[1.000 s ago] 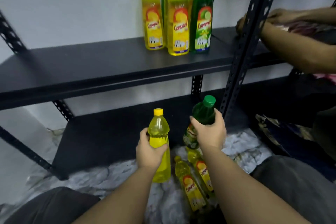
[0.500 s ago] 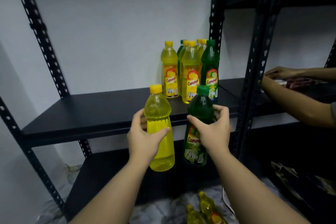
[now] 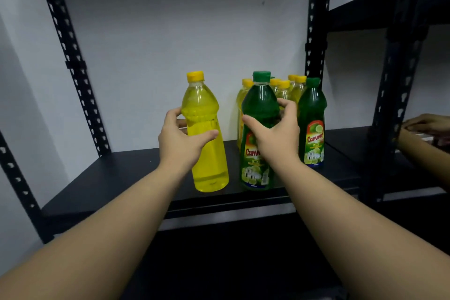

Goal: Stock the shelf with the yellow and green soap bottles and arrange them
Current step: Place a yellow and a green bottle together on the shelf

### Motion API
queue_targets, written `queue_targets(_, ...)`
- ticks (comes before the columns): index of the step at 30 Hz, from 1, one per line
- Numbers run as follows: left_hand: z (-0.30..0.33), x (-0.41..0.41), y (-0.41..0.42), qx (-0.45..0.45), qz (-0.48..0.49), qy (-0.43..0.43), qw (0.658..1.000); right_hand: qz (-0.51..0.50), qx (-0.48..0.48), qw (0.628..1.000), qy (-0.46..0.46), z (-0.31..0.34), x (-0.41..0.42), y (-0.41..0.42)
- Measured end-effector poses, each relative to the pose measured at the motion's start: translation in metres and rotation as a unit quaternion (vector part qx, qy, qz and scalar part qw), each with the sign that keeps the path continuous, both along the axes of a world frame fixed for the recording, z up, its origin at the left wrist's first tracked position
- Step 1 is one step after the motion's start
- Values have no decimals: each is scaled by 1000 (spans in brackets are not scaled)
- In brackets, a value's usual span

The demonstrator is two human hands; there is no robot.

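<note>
My left hand [image 3: 181, 140] grips a yellow soap bottle [image 3: 207, 153] around its waist; the bottle leans slightly left, its base at the front of the black shelf [image 3: 117, 178]. My right hand [image 3: 277, 134] holds a green soap bottle [image 3: 258, 109] with a lime label, upright, its base near the shelf's front edge. I cannot tell whether either base touches the shelf. Behind them stands a cluster of several yellow bottles [image 3: 283, 91] and one more green bottle [image 3: 313, 124], by the right rear post.
Perforated black uprights [image 3: 70, 61] frame the shelf against a white wall. A second rack [image 3: 392, 95] adjoins on the right, where another person's hand [image 3: 423, 124] and forearm reach in. The shelf's left half is bare.
Both hands have raised the bottles from floor level up to the shelf, and my view has tilted upward. The bottles on the floor have left the frame.
</note>
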State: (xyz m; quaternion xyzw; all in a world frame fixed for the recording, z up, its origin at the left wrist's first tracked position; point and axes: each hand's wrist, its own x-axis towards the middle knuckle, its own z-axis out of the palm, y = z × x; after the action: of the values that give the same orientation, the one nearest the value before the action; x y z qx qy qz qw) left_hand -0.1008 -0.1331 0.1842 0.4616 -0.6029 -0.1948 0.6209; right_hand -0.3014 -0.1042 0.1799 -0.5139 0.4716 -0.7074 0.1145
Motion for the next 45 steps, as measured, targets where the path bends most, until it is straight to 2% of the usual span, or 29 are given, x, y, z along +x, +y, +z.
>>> queue_targets(10,-27,-1,-51,25,15,-24,999,25,7,1000,-3,-31,6,-66)
queue_targets(17,-46,3,-67,21,6,-17,1000,39,10,999,36,-51,8,-79)
queue_targets(20,-56,2,-68,27,7,-30,999,53,50,996,42,-76,7,-75)
queue_targets(24,-75,-13,-66,92,-9,-19,996,47,100,993,46,-112,8,-72)
queue_targets(27,-82,-21,-65,102,6,20,995,35,109,993,40,-115,9,-71)
queue_targets(31,-83,-20,-71,106,31,9,994,27,126,991,44,-116,10,-70)
queue_targets(39,-85,0,-76,120,-57,2,991,26,146,986,71,-118,7,-67)
queue_targets(43,-99,-3,-69,134,30,-87,987,38,158,984,76,-115,6,-64)
queue_targets(45,-100,-1,-67,136,35,-94,986,35,157,983,84,-114,5,-63)
